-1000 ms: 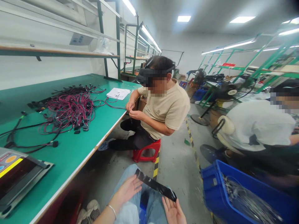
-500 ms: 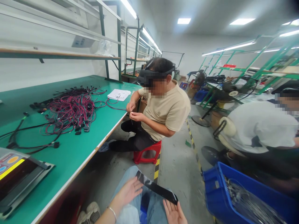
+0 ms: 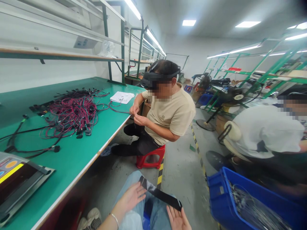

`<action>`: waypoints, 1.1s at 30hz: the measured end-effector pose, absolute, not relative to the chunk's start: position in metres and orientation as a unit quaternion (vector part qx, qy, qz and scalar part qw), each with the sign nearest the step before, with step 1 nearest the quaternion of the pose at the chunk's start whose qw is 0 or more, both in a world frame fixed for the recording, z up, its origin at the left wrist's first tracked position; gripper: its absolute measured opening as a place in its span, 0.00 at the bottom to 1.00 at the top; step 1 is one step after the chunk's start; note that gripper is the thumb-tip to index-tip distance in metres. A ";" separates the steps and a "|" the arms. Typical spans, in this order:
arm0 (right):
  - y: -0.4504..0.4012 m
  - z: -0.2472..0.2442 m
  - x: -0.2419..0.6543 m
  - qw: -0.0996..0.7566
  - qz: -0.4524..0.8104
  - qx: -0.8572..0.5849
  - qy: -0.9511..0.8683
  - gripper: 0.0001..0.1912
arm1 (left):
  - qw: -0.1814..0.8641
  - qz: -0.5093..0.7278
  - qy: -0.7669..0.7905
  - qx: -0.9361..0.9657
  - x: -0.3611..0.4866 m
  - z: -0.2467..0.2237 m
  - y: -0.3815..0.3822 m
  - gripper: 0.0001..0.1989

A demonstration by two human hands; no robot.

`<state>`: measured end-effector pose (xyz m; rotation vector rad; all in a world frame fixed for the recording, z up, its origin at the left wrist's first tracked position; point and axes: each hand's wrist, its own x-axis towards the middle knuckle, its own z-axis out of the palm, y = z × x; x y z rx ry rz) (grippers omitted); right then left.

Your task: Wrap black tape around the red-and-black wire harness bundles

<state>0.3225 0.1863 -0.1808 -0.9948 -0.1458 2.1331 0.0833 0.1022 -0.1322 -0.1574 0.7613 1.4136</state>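
Observation:
A flat, shiny black strap (image 3: 160, 193) stretches on a slant above my lap. At its upper left end is my left hand (image 3: 132, 197), palm up with several fingers extended, holding the strap near the fingertips. My right hand (image 3: 177, 218), also palm up, holds the lower right end between thumb and fingers. The exact grip is partly hidden at both ends. Under the strap are my jeans (image 3: 157, 214), with something blue (image 3: 146, 222) between the legs.
To the left runs a green table (image 3: 79, 159) bearing a tangle of red and black cables (image 3: 72, 111) and a device (image 3: 21, 185). A person (image 3: 168, 111) sits ahead on a red stool (image 3: 151, 158). A blue crate (image 3: 217, 198) with wires stands right; another person (image 3: 266, 131) bends behind it.
Both hands and the strap keep nearly the same position, with only a very slight shift. The view has moved a little; the seated person's hands have barely moved.

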 end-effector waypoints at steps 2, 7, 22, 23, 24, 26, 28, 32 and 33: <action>0.186 -0.180 0.322 0.384 0.835 -0.390 -0.048 0.20 | 0.693 0.633 0.337 -0.067 0.083 -0.132 0.102 0.08; 0.185 -0.179 0.322 0.392 0.830 -0.392 -0.070 0.16 | 0.688 0.636 0.341 -0.074 0.083 -0.132 0.102 0.09; 0.191 -0.192 0.327 0.379 0.834 -0.396 -0.057 0.17 | 0.682 0.638 0.349 -0.080 0.085 -0.129 0.103 0.09; 0.191 -0.192 0.327 0.379 0.833 -0.399 -0.060 0.16 | 0.682 0.637 0.350 -0.081 0.085 -0.129 0.103 0.09; 0.191 -0.192 0.327 0.378 0.832 -0.400 -0.066 0.15 | 0.684 0.636 0.349 -0.079 0.085 -0.129 0.103 0.09; 0.191 -0.192 0.327 0.375 0.831 -0.402 -0.083 0.14 | 0.687 0.635 0.345 -0.075 0.085 -0.128 0.103 0.09; 0.190 -0.192 0.326 0.375 0.831 -0.399 -0.097 0.15 | 0.689 0.636 0.341 -0.071 0.085 -0.127 0.102 0.09; 0.189 -0.189 0.326 0.376 0.833 -0.393 -0.103 0.19 | 0.687 0.639 0.339 -0.071 0.085 -0.128 0.102 0.08; 0.188 -0.189 0.325 0.377 0.834 -0.391 -0.101 0.19 | 0.686 0.640 0.338 -0.071 0.085 -0.129 0.101 0.08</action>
